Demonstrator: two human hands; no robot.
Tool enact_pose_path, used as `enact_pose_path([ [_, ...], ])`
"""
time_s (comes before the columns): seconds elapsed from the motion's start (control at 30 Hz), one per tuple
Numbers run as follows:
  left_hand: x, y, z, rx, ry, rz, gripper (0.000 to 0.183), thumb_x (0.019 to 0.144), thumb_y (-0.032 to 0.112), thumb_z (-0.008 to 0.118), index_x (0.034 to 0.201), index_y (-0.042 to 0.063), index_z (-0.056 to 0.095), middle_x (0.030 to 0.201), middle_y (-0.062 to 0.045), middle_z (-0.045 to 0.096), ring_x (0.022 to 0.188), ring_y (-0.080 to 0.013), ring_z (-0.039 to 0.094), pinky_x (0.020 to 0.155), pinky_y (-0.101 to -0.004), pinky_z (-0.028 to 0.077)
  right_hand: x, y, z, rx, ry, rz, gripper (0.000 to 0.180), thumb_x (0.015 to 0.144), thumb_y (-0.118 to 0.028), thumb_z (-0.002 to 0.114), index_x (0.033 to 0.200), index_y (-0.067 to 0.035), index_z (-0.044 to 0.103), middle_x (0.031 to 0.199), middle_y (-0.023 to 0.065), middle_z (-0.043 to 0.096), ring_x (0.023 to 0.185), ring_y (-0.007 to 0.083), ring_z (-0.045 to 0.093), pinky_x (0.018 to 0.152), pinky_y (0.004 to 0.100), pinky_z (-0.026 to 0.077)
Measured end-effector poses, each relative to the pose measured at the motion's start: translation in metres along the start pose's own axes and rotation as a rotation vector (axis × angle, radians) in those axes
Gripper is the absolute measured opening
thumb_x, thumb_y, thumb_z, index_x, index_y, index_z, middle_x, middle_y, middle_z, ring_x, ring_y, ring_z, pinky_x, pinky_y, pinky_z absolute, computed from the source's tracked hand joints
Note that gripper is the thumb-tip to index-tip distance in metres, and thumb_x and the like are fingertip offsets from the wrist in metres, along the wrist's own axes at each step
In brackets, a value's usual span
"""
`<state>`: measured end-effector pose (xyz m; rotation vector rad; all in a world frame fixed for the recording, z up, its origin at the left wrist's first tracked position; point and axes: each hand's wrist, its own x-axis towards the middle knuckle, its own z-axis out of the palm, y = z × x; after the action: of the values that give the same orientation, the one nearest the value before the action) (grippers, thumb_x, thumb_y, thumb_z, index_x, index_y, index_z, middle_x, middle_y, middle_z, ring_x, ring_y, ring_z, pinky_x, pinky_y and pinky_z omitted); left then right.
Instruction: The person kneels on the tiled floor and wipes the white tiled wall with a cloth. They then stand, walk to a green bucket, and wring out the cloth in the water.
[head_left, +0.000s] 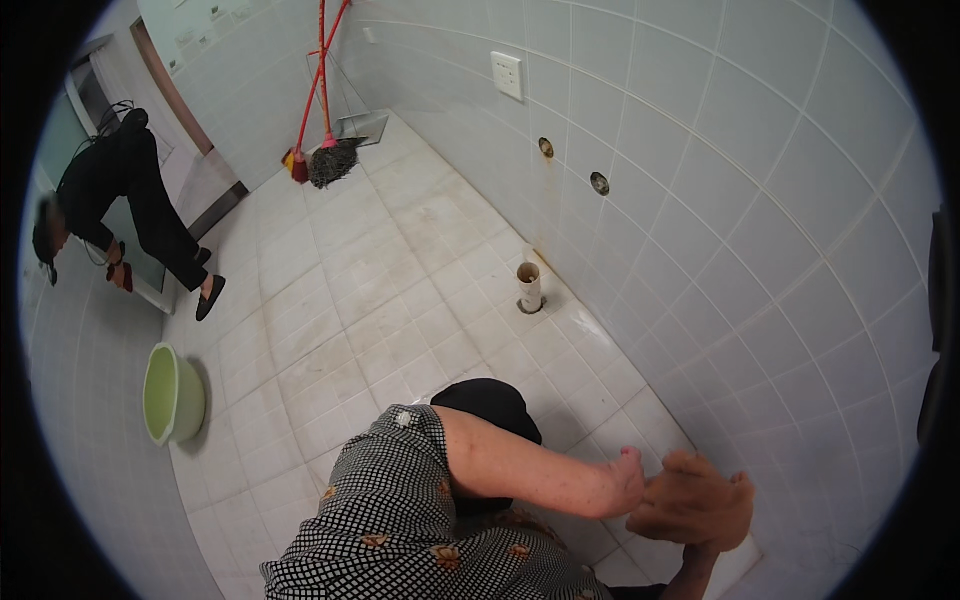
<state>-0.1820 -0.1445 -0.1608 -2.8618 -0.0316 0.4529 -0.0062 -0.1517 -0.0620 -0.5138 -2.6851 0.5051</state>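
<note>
An orange-brown cloth (694, 499) is bunched up close to the tiled wall at the lower right. My left hand (626, 480) is closed at its near edge, at the end of my bare, outstretched arm. From below, my right hand (699, 559) reaches into the same cloth, which covers most of its fingers. My checked, flowered top fills the bottom of the view, and a black rounded thing lies beyond my upper arm.
A white pipe stub (529, 289) rises from the tiled floor. A green basin (172, 394) stands left. A mop (334, 161), a broom (298, 166) and a dustpan (367, 129) are in the far corner. A co-worker in black (131, 180) bends by a glass door, holding a dark red thing.
</note>
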Motion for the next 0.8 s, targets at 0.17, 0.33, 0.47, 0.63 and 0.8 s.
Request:
enact_pose_path([
  [0.17,-0.003,-0.004,-0.004,-0.042,0.007,0.03,0.04,0.084,0.027,0.051,0.121,0.015,0.058,0.094,-0.008,0.064,0.085,-0.0263,0.06,0.075,-0.045,0.042,-0.026,0.001,0.013,-0.135,0.135,0.045,0.036,0.04,-0.031,0.06,0.071,-0.014,0.054,0.074,0.0009,0.041,0.067,0.0185,0.036,0.071,0.0347,0.037],
  [0.33,-0.011,-0.008,-0.015,0.018,0.04,0.038,0.043,0.084,0.028,0.052,0.124,0.015,0.056,0.094,-0.008,0.063,0.087,-0.0252,0.059,0.076,-0.0437,0.042,-0.058,-0.022,0.025,-0.379,0.378,0.207,0.038,0.046,-0.03,0.062,0.079,-0.012,0.053,0.079,0.0011,0.044,0.071,0.0185,0.04,0.077,0.0342,0.036],
  [0.47,-0.021,-0.013,-0.025,0.0,0.075,0.047,0.041,0.083,0.028,0.053,0.121,0.013,0.056,0.094,-0.008,0.063,0.087,-0.0239,0.059,0.076,-0.0428,0.042,-0.085,-0.039,0.042,-0.602,0.619,0.42,0.04,0.052,-0.029,0.064,0.086,-0.011,0.053,0.084,0.0012,0.047,0.075,0.0186,0.042,0.082,0.0338,0.035],
  [0.63,-0.026,-0.018,-0.031,-0.042,0.092,0.099,0.041,0.081,0.027,0.057,0.12,0.012,0.056,0.096,-0.009,0.063,0.089,-0.0243,0.06,0.076,-0.0427,0.043,-0.113,-0.055,0.052,-0.83,0.948,0.759,0.043,0.058,-0.028,0.066,0.094,-0.009,0.053,0.089,0.0014,0.05,0.08,0.0187,0.046,0.088,0.0333,0.034],
  [0.8,-0.013,-0.024,-0.03,-0.167,-0.036,0.135,0.039,0.08,0.026,0.06,0.114,0.007,0.056,0.098,-0.011,0.063,0.091,-0.025,0.061,0.076,-0.0429,0.044,-0.127,-0.053,0.016,-0.929,1.243,1.07,0.045,0.065,-0.028,0.068,0.102,-0.007,0.053,0.095,0.0016,0.053,0.085,0.0187,0.049,0.094,0.0328,0.034],
])
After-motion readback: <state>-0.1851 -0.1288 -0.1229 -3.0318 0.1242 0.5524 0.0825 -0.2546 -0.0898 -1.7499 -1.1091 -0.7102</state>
